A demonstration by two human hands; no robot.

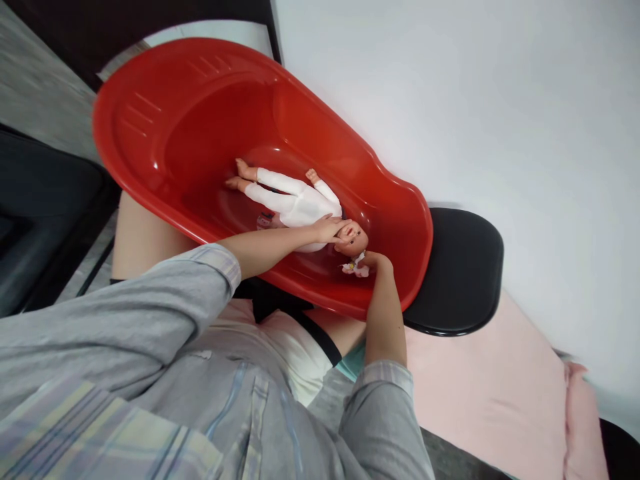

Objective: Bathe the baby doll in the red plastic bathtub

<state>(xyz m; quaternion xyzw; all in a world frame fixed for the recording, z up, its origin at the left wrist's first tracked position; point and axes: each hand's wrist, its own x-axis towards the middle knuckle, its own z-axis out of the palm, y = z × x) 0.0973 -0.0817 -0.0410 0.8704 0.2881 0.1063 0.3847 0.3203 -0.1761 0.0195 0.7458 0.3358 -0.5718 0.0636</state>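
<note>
A bald baby doll [309, 203] in a white outfit lies face up in a red baby bathtub [425, 233], its feet pointing left and its head to the right. My left hand [327, 229] is laid at the doll's neck and chin, thumb and fingers around the jaw. Beside the crown of the head, my right hand [371, 261] is curled down at a small pink-and-white flower-like thing [356, 268]; its fingertips are partly hidden. Under the doll, near its hip, a small red and pink printed item [265, 220] shows in part.
A black rounded seat or board [460, 267] sits at the tub's right end. Below it lies a pink-covered surface [490, 387]. The white wall [475, 100] runs close behind the tub. Dark furniture [45, 220] stands at left. My legs are under the tub's near rim.
</note>
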